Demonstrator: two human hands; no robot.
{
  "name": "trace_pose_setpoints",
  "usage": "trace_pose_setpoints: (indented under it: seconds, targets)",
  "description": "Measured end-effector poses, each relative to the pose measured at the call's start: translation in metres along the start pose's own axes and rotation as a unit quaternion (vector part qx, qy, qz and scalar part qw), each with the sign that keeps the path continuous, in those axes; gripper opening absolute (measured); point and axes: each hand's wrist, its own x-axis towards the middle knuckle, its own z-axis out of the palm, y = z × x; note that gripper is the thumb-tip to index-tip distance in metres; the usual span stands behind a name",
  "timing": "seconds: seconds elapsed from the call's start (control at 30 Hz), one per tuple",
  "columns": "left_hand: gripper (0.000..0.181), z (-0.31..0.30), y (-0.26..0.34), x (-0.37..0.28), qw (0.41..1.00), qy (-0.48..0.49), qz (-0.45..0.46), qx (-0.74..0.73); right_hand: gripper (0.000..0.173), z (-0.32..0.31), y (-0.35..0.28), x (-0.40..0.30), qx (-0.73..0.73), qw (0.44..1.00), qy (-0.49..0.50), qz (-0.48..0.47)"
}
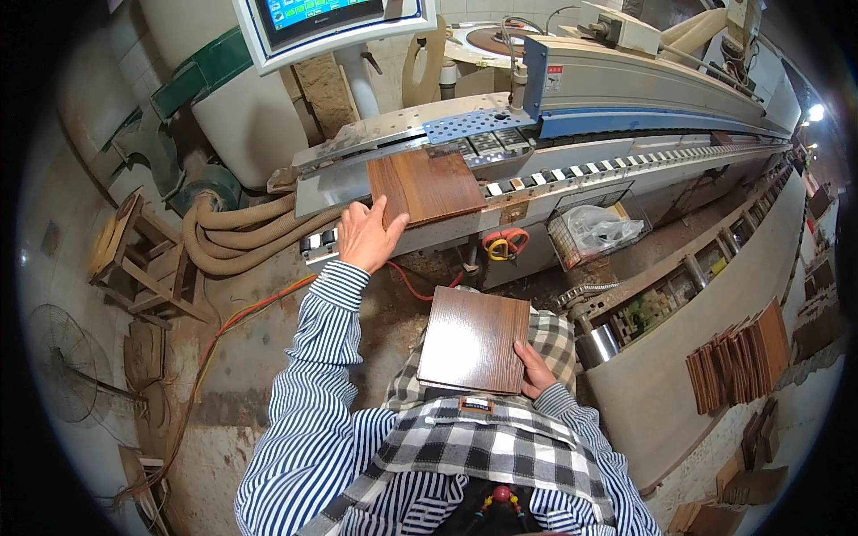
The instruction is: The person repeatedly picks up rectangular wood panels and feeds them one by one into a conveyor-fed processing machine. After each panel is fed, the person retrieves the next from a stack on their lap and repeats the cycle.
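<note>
My left hand [371,234] rests with thumb and fingertips on the near left corner of a brown wood-grain panel [425,184], fingers spread. That panel lies flat on the feed end of an edge-processing machine, across its metal bed and the track of black and white pads [560,175]. In front of my checked apron, my right hand [534,372] grips the right edge of a glossy wood-grain panel [474,340]. More panels may lie beneath it; its underside is hidden.
A conveyor belt [663,382] on the right carries a row of leaning panels [737,358]. A wire basket [596,228] with plastic film and orange-handled tape or clamp [505,244] hang on the machine side. Ribbed hoses [248,218], a wooden stool [151,261] and a fan [67,362] stand left.
</note>
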Motion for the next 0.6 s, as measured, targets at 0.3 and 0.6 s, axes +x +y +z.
trace_pose_setpoints:
  seconds: [0.3,0.6]
  targets:
    - [0.057,0.044,-0.033,0.056,0.995,0.092,0.029,-0.009,0.061,-0.003,0.004,0.004,0.033,0.999,0.001,0.032]
    - [0.051,0.054,-0.043,0.063,0.988,0.105,0.084,-0.076,0.061,0.0,0.001,-0.003,0.074,0.997,-0.002,0.025]
